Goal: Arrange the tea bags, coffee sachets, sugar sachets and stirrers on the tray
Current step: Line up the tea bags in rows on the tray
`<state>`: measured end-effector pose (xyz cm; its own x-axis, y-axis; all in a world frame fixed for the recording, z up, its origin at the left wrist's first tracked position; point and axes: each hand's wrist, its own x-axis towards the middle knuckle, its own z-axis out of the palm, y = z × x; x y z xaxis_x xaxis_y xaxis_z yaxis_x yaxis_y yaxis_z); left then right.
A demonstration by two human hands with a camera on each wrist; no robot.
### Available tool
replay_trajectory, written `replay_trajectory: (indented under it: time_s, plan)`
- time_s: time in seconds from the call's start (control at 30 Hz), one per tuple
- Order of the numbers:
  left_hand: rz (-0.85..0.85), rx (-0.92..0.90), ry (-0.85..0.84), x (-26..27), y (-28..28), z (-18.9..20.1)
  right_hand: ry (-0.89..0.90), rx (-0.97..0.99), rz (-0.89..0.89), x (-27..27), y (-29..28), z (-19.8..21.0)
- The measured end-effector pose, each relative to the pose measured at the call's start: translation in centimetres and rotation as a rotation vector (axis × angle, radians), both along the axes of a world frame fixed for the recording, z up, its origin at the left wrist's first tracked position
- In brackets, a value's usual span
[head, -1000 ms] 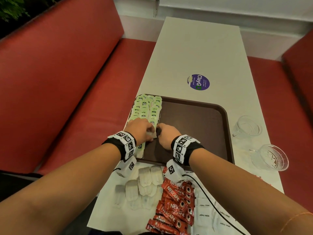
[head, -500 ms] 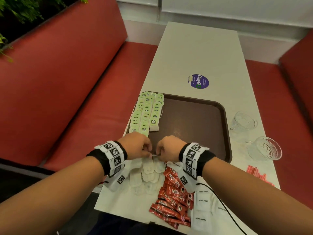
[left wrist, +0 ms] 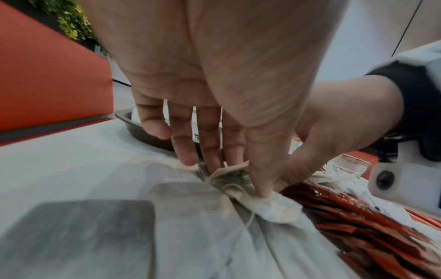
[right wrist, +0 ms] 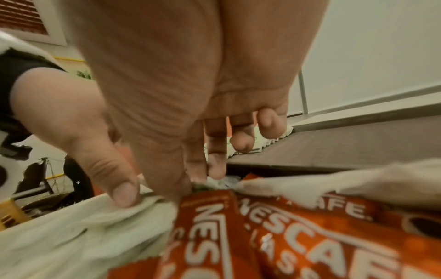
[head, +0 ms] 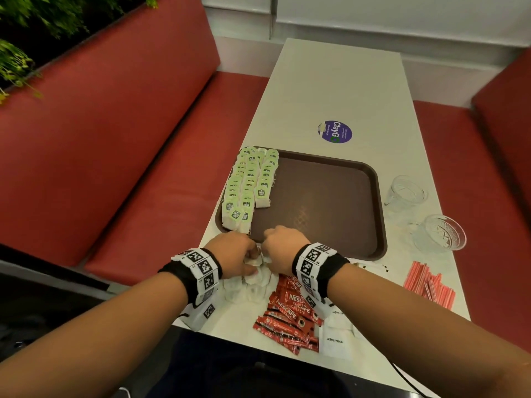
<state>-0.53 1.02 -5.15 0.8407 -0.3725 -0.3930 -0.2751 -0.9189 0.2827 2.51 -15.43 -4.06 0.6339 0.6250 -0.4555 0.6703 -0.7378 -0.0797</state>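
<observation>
Green-tagged tea bags point(head: 250, 182) lay in rows along the left side of the brown tray point(head: 330, 196) at mid-frame. Below it, the left hand point(head: 234, 254) and right hand point(head: 283, 248) both pinched loose white tea bags point(head: 255, 278) on the table. Red coffee sachets point(head: 290, 314) lay lower centre, sugar sachets point(head: 336, 343) beside them, red stirrers point(head: 428, 282) at right.

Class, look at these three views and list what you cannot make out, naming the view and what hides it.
1. Head view: how many loose tea bags the left hand and right hand hold; the knuckles cover them.
2. Head view: sugar sachets, partly under the right forearm.
3. Left wrist view: near tea bags, blurred.
4. Right wrist view: coffee sachets, cut off by the edge.
</observation>
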Motion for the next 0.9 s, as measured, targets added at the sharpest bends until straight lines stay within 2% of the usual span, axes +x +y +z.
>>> replay_trajectory:
  time_s: [0.13,0.33,0.47,0.63,0.8,0.9]
  plan:
    - [0.045,-0.055,-0.025,-0.2,0.5,0.5,0.028,0.041,-0.065,0.2,-0.4,0.2]
    - [0.103,-0.129,-0.140,0.6,1.4,2.4,0.118,0.432,-0.315,0.2,-1.6,1.0]
    - [0.131,-0.186,-0.176,1.6,1.4,4.0,0.160,0.622,-0.438,0.5,-1.8,1.9]
    - [0.126,-0.278,-0.222,2.6,1.0,5.6,0.216,0.704,-0.405,0.9,-1.6,2.4]
    - [0.127,-0.346,-0.315,4.3,0.9,6.1,0.123,0.726,-0.384,2.3,-1.6,1.8]
    - [0.187,-0.425,-0.280,5.1,0.9,6.0,0.113,0.745,-0.424,3.5,-1.5,1.9]
